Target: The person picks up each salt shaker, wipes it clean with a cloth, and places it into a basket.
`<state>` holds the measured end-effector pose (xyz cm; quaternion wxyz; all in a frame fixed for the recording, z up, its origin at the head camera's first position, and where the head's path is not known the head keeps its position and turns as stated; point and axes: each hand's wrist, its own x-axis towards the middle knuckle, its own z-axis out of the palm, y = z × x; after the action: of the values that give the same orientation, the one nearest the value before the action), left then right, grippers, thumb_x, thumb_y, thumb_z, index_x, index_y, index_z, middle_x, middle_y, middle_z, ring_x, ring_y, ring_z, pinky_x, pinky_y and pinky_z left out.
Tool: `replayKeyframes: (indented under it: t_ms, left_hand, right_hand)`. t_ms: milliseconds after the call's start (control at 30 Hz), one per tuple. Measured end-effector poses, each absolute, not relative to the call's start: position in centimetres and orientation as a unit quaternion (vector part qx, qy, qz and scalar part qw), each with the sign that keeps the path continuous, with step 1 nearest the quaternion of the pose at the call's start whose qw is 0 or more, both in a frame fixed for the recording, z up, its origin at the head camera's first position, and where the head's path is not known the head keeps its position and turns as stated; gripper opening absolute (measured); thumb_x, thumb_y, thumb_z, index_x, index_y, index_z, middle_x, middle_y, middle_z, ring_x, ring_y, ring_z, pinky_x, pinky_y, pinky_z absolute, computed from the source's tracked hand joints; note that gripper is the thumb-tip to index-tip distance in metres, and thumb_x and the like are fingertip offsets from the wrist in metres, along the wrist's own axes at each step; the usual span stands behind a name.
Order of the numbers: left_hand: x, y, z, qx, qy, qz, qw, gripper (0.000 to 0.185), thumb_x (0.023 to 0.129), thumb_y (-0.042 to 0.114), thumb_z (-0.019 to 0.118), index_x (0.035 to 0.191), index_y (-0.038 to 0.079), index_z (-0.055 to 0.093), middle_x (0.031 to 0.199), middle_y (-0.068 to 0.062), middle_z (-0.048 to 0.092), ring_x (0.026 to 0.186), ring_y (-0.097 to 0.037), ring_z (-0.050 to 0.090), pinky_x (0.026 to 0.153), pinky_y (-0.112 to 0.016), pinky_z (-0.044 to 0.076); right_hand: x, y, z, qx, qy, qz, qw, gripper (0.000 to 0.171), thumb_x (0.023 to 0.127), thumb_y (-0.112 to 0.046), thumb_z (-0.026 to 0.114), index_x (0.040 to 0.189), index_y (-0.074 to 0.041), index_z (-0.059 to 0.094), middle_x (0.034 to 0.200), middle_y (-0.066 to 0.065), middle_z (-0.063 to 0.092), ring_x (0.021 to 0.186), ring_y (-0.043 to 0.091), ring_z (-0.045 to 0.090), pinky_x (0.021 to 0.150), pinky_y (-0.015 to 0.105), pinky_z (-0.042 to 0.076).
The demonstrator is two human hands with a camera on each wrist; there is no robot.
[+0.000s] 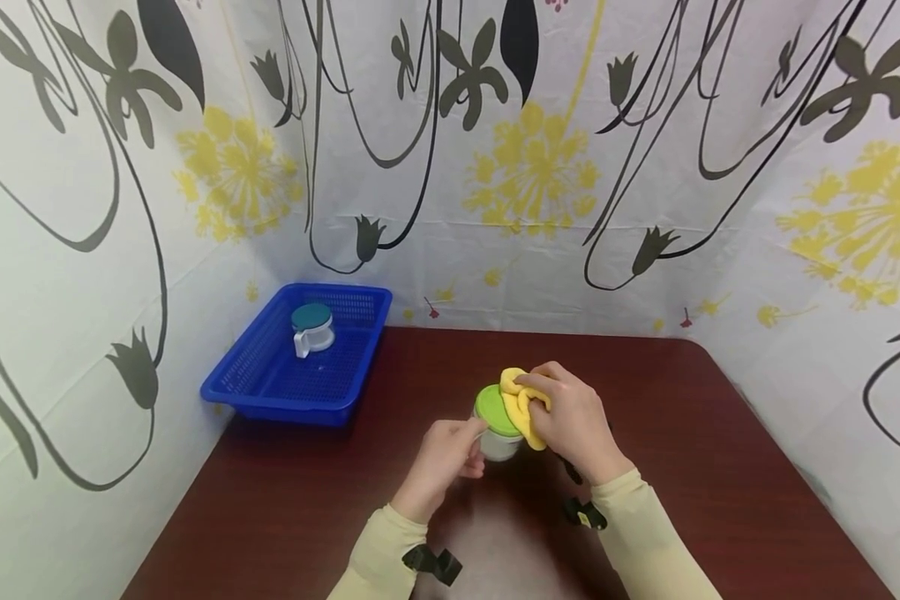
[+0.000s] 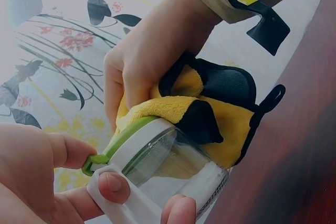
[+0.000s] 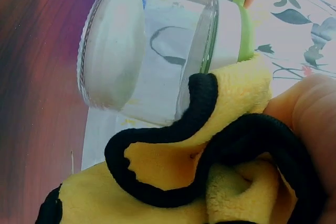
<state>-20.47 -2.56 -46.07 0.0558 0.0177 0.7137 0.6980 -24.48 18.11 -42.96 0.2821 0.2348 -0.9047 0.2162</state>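
Observation:
A glass seasoning jar (image 1: 499, 450) with a green lid (image 1: 492, 402) is held up over the dark red table, in front of me. My left hand (image 1: 444, 457) grips its white handle (image 2: 137, 203), thumb at the lid's green tab in the left wrist view. With my right hand (image 1: 576, 423) I hold a bunched yellow cloth (image 2: 231, 129) with black edging against the lid and the jar's side. Through the glass, white contents (image 3: 113, 51) show, and the jar lies tilted in both wrist views. The cloth hides part of the lid.
At the table's back left stands a blue plastic basket (image 1: 285, 407). Inside it is a similar jar with a teal lid (image 1: 312, 315) and a white handle. A flower-patterned curtain (image 1: 450, 275) surrounds the brown-red table (image 1: 645, 392) at the back and sides.

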Motion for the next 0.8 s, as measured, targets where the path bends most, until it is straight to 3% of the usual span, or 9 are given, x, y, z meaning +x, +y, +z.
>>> replayKeyframes:
  t_ms: [167,367,800]
  left_hand:
    - [-20.6,-2.6,-46.1,0.018,0.709,0.702,0.057,0.044,0.093,0.031,0.064,0.067,-0.003,0.052,0.065,-0.012,0.058,0.055,-0.020,0.059,0.059,-0.038,0.059]
    - [-20.7,-2.7,-46.3,0.010,0.705,0.707,0.054,0.045,0.094,0.033,0.065,0.068,-0.001,0.054,0.065,-0.011,0.057,0.055,-0.018,0.059,0.059,-0.036,0.059]
    - [-20.4,-2.7,-46.1,0.005,0.717,0.695,0.047,0.043,0.093,0.032,0.063,0.065,0.002,0.051,0.063,-0.011,0.056,0.054,-0.019,0.057,0.060,-0.038,0.059]
  right_hand:
    - [-23.8,17.8,-42.7,0.243,-0.906,0.225,0.265,0.029,0.087,-0.015,0.062,0.113,-0.020,0.075,0.108,-0.004,0.060,0.081,0.012,0.054,0.062,0.031,0.047]
    - [-22.7,16.8,-42.2,0.281,-0.894,0.220,0.272,0.025,0.089,-0.026,0.073,0.113,-0.021,0.075,0.111,-0.004,0.060,0.090,0.014,0.057,0.067,0.033,0.052]
    - [-21.9,15.9,-41.7,0.323,-0.884,0.184,0.282,0.026,0.084,-0.020,0.079,0.110,-0.020,0.076,0.107,-0.004,0.060,0.090,0.014,0.057,0.065,0.031,0.053]
